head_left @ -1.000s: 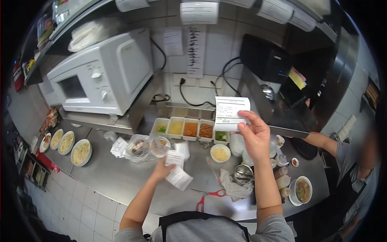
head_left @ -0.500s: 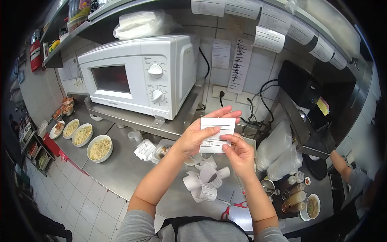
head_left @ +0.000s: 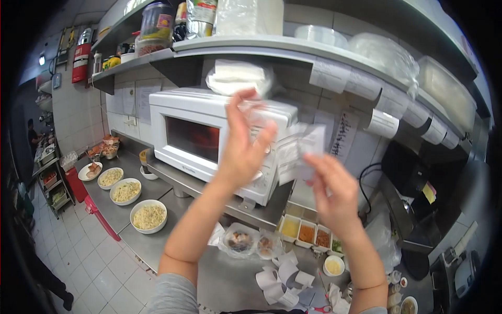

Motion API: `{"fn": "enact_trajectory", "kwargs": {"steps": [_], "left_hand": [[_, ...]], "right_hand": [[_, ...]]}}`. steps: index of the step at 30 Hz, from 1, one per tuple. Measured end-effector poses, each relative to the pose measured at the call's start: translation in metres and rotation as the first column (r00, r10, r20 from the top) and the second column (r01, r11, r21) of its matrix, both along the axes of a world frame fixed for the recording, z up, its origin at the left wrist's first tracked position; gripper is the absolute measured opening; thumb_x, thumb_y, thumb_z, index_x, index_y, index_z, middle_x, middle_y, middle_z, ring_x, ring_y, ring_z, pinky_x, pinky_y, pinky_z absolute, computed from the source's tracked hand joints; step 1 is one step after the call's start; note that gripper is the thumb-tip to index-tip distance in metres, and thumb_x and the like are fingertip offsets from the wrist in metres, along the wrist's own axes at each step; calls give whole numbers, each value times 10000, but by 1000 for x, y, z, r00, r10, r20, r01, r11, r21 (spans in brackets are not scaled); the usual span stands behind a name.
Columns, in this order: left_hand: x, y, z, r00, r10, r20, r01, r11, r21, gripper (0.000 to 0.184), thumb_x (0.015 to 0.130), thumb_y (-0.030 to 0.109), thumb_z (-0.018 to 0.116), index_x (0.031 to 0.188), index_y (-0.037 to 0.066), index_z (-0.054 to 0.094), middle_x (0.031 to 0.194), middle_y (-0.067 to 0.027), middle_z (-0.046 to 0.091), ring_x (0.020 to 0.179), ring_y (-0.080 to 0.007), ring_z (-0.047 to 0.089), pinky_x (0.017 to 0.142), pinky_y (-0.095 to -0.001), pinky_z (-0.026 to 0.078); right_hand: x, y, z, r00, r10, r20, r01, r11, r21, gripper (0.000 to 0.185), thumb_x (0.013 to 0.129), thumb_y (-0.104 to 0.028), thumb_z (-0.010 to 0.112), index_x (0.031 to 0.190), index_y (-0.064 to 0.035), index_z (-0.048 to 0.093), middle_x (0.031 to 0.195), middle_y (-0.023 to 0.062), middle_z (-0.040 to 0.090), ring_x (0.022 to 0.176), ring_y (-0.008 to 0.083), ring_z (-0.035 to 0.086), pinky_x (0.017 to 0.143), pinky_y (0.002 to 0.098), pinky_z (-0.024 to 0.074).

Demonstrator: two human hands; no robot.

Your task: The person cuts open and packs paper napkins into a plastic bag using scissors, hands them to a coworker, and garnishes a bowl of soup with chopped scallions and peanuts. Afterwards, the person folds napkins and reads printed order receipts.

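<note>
Raised in front of the white microwave (head_left: 209, 107), my right hand (head_left: 334, 193) pinches a printed paper receipt (head_left: 306, 149) between thumb and fingers. Motion blurs the receipt, and its print cannot be read. My left hand (head_left: 243, 144) is up beside it, apart from the paper, with thumb and fingers spread and nothing in them. Below my hands, curled paper receipts (head_left: 285, 280) lie on the steel counter (head_left: 225, 272). Above and to the right, several more receipts (head_left: 363, 86) hang from the edge of the shelf (head_left: 293, 46).
Bowls of noodles (head_left: 149, 215) line the counter's left side. Toppings sit in small containers (head_left: 307, 233) and a plastic-covered tub (head_left: 240, 239) beneath the microwave. Red-handled scissors (head_left: 320, 309) lie near the front edge. A black machine (head_left: 410, 170) stands at right.
My view has tilted up and turned left. Both hands have risen; the left has let go of the receipt and moved away left, while the right keeps it.
</note>
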State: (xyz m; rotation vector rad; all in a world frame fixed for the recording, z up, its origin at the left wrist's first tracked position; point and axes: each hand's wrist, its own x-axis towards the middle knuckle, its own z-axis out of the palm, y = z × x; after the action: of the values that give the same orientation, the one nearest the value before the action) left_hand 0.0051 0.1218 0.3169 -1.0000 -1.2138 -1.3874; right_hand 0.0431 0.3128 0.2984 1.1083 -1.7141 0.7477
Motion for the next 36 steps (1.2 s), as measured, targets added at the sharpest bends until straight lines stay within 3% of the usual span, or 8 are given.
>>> {"fn": "enact_trajectory", "kwargs": {"steps": [2,4,7,11,16,21,34,36], "left_hand": [[-25,-51,37,779,592,-208,-625,760,-180,542,815,228,624,1287,67,411,1299,-198,361,1204,-356,379,1010,-425,322],[-60,-86,55,485,844,-230,-825,354,-441,534,770,240,662,1268,137,498,1349,-201,380,1263,-393,330,1028,-454,320],[-106,-109,79,686,727,14,-522,505,-688,536,747,235,696,1258,169,549,1353,-201,407,1283,-381,335,1049,-425,316],[-156,-125,100,515,851,103,-415,353,-839,523,730,203,677,1237,140,568,1327,-189,470,1204,-377,454,998,-414,388],[-179,-140,99,607,795,11,-438,346,-830,341,769,192,615,1088,79,652,1073,-211,632,1165,-327,504,969,-372,417],[-139,-162,83,377,920,106,-624,337,-705,382,829,161,542,1198,68,565,1207,-198,561,1143,-378,499,971,-409,406],[-31,-162,52,690,716,105,-688,694,-214,308,835,40,547,1140,29,588,1102,-127,619,1010,-228,593,881,-322,457],[-17,-153,42,713,698,61,-678,709,-195,297,851,44,554,1146,30,587,1113,-99,624,1008,-193,587,878,-307,451]], "right_hand": [[-3,-4,35,1000,0,-2,0,1000,-17,384,755,127,505,1103,3,612,1050,200,617,937,300,634,754,283,509],[-27,-11,53,1000,18,-8,-18,999,-26,381,769,115,493,1120,12,598,1081,165,619,955,241,638,765,270,489],[-55,-32,81,965,182,188,-171,983,-74,394,777,87,490,1157,26,573,1105,122,615,857,167,628,723,269,485],[-81,-78,112,904,188,385,-215,976,30,480,773,47,503,1252,23,511,1104,108,604,712,114,552,650,251,462],[-112,-123,138,835,5,551,-128,974,185,548,792,3,546,1329,23,442,1238,137,528,892,137,583,779,262,501],[-131,-148,147,728,148,669,-233,972,38,593,805,-46,568,1372,-9,399,1259,135,524,989,156,565,752,291,508],[-149,-199,162,717,94,691,-178,983,50,736,757,-44,632,1422,-44,318,1323,146,498,1112,215,531,828,354,476],[-171,-189,156,962,83,259,-145,962,232,710,756,-74,640,1406,-52,355,1343,166,485,1113,261,529,884,363,459]]}}
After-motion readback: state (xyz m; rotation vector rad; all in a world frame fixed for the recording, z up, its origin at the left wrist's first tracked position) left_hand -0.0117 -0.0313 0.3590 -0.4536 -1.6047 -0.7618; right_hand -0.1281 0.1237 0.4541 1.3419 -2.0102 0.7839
